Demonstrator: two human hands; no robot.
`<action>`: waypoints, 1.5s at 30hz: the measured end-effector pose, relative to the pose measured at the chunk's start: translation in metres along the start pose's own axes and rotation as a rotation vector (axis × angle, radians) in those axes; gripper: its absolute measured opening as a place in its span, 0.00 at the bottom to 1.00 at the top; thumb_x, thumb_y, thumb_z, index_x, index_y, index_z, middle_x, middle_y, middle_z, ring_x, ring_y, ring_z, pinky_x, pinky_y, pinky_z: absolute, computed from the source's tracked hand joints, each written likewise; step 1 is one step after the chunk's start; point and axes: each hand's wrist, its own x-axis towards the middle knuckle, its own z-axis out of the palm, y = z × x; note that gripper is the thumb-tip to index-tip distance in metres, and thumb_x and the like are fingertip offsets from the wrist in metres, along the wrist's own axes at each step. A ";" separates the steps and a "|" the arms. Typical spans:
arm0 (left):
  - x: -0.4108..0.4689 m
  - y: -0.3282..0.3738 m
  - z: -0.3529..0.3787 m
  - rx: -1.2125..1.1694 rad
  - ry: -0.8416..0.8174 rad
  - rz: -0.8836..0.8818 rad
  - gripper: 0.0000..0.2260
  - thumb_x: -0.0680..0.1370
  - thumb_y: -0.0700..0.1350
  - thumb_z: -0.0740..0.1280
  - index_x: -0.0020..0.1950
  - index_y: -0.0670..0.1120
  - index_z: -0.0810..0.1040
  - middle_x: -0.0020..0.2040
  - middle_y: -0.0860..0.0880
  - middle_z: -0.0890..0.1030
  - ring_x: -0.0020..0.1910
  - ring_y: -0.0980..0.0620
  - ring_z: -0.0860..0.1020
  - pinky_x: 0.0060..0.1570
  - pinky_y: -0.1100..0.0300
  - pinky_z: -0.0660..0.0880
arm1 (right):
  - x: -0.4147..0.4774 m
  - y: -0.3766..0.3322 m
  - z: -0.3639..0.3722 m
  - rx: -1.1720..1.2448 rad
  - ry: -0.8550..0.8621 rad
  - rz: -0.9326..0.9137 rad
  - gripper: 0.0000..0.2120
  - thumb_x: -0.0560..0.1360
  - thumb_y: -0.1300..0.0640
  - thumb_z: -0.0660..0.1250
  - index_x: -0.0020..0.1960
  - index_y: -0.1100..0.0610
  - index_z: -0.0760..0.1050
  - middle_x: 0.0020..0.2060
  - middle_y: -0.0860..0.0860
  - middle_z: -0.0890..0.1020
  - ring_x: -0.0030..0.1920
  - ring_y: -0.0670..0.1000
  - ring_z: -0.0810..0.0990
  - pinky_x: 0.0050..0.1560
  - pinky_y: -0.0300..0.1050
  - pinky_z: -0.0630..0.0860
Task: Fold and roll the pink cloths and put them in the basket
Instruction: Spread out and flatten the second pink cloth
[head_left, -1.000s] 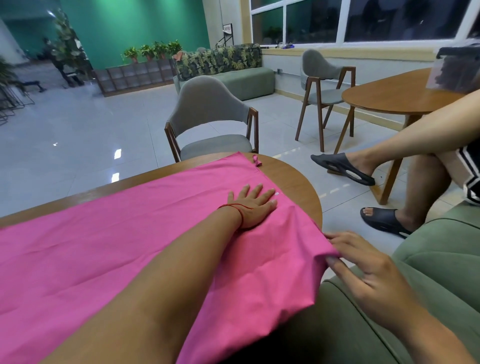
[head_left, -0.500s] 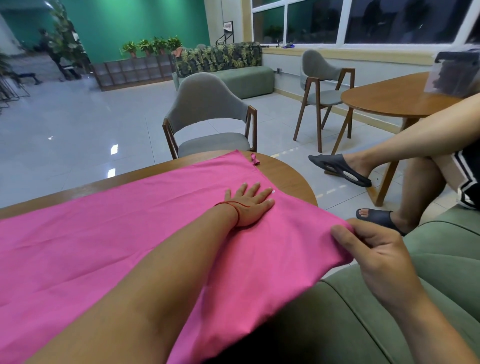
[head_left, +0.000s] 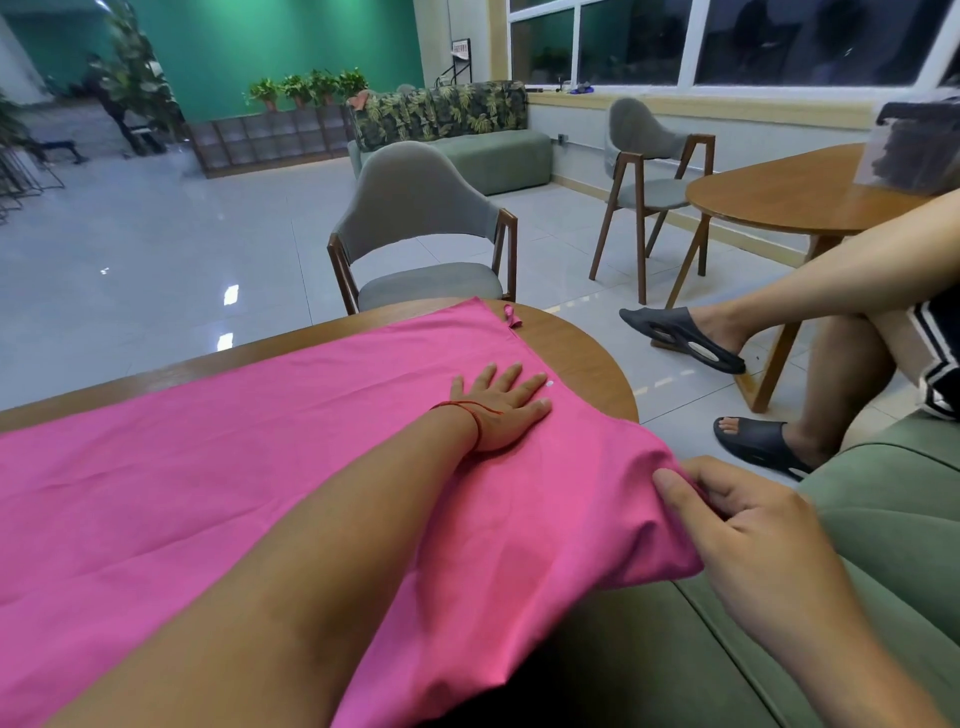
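One pink cloth (head_left: 234, 493) is lying spread across the round wooden table (head_left: 571, 353), its near right corner hanging off the table's right edge over the green sofa (head_left: 883, 519). The left hand (head_left: 501, 405) is pressing flat on the cloth near that edge with its fingers straight, while the right hand (head_left: 748, 530) is pinching the hanging corner, thumb and fingers clamped on the fabric. A grey chair (head_left: 415, 228) is standing at the table's far edge and a second grey chair (head_left: 644, 150) by another wooden table (head_left: 779, 192), where a seated person's two bare legs (head_left: 831, 280) are stretching across the floor.
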 end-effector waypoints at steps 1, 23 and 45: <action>0.000 0.000 0.000 0.002 0.002 -0.001 0.29 0.81 0.72 0.43 0.82 0.69 0.44 0.85 0.57 0.42 0.84 0.46 0.40 0.76 0.30 0.37 | -0.002 -0.004 0.000 -0.087 0.020 0.017 0.14 0.82 0.40 0.66 0.48 0.46 0.85 0.35 0.46 0.85 0.38 0.52 0.83 0.42 0.55 0.79; -0.003 0.000 0.007 0.010 0.079 0.023 0.30 0.81 0.72 0.44 0.83 0.69 0.45 0.86 0.57 0.44 0.85 0.46 0.42 0.77 0.30 0.38 | -0.007 0.009 -0.017 0.216 -0.113 0.114 0.11 0.83 0.50 0.68 0.61 0.35 0.81 0.43 0.50 0.88 0.45 0.55 0.86 0.48 0.49 0.78; -0.007 0.001 0.006 0.020 0.110 0.038 0.29 0.81 0.73 0.44 0.82 0.70 0.46 0.86 0.56 0.44 0.85 0.46 0.42 0.77 0.29 0.37 | -0.015 -0.005 -0.028 -0.317 0.029 0.174 0.08 0.81 0.47 0.68 0.50 0.32 0.80 0.45 0.34 0.83 0.41 0.41 0.80 0.45 0.49 0.76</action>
